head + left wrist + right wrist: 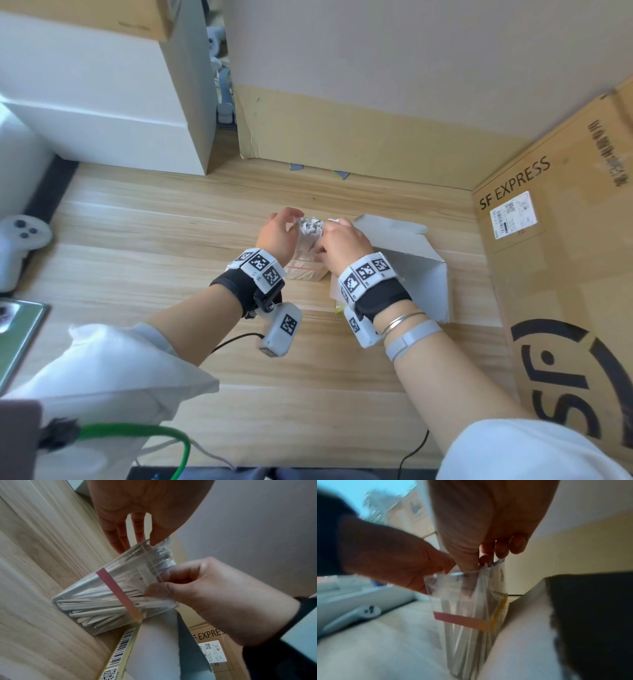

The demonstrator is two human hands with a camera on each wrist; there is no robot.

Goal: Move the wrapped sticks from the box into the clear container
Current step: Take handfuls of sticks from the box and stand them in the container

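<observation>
Your right hand (214,595) curls on the container (96,601) rim, pinching sticks (102,604); your left hand (137,511), fingers straight, touches the rim. Box (411,253) just beside.

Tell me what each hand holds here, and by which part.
The right hand pinches the clear container at its rim, wrapped sticks inside. The left hand holds nothing; its straight fingers reach the rim.
</observation>
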